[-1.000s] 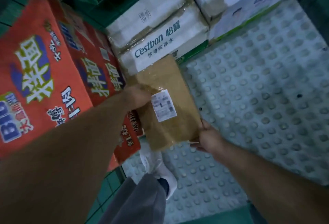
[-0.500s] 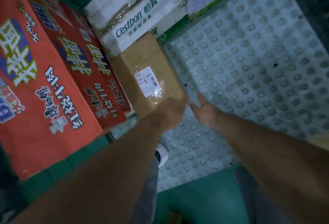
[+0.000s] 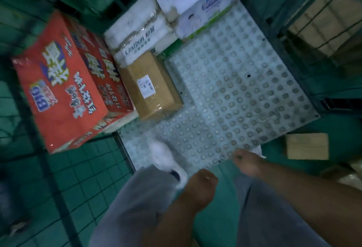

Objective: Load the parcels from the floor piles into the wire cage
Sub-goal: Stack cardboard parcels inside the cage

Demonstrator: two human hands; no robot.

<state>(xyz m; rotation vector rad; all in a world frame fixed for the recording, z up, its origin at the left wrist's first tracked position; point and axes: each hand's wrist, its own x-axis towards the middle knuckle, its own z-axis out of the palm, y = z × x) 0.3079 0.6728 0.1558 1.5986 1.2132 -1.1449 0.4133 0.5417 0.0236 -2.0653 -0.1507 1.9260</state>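
neither hand held anything: the left hand [image 3: 201, 185] hung with fingers loosely curled, and the right hand [image 3: 247, 163], blurred, looked relaxed and empty, both low near the front edge of the wire cage [image 3: 290, 66]. the brown parcel [image 3: 150, 86] lay flat, label up, on the cage's dimpled floor [image 3: 235, 99], against the red cartons [image 3: 62, 82] and touching the white water case [image 3: 137, 39] behind it. a white shoe [image 3: 166, 158] stood on the floor's near edge, so stepping off carelessly could catch the lip. the top red carton seemed to jut past those under it, and a knock might tip it. a second brown parcel [image 3: 307, 145] lay on the green ground just outside the corner, easy to trip over in such dim light
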